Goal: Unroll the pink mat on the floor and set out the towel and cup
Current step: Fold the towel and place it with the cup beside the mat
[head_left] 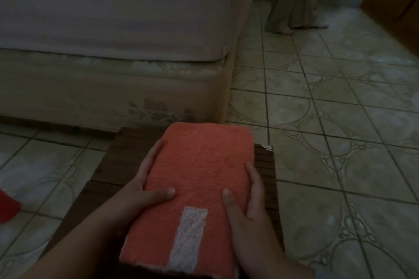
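A folded orange-pink towel [199, 179] with a white stripe near its close end is held between both my hands, above a dark slatted wooden stand [111, 161]. My left hand [145, 190] grips its left edge, thumb lying on top. My right hand [251, 206] grips the right edge, thumb on top too. I cannot tell whether the towel rests on the stand or hovers just over it. No pink mat or cup is visible.
A bed [113, 41] with a pale sheet and patterned base fills the upper left. Patterned floor tiles [328, 120] spread to the right. A person's trouser legs and bare foot [294, 7] stand at the far top. A red object [8, 208] pokes in at the left edge.
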A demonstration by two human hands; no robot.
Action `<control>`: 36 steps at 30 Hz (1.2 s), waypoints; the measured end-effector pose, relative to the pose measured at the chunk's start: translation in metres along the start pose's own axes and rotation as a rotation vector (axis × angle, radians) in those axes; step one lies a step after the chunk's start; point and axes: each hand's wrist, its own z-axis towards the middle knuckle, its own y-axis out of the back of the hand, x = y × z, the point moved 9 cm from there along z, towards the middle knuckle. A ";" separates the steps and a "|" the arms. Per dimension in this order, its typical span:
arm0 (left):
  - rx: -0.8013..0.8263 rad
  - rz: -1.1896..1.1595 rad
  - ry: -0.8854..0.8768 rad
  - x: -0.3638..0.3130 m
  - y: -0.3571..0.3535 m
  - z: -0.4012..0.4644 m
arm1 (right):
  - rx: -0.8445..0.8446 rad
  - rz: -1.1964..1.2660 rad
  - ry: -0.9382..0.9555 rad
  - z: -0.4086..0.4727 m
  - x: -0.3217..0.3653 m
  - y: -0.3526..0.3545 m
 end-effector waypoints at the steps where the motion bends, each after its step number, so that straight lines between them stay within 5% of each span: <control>1: 0.021 0.000 0.010 0.000 -0.003 0.001 | 0.004 0.029 -0.017 0.001 -0.001 0.000; 13: -0.010 -0.145 0.239 0.007 0.021 -0.027 | -0.086 0.227 -0.075 -0.003 -0.009 -0.037; 24: -0.127 -0.095 0.138 -0.029 0.150 -0.127 | 0.361 0.206 -0.326 -0.043 -0.036 -0.193; 36: -0.258 0.226 0.267 -0.074 0.295 -0.163 | 0.453 0.138 -0.602 -0.044 -0.062 -0.356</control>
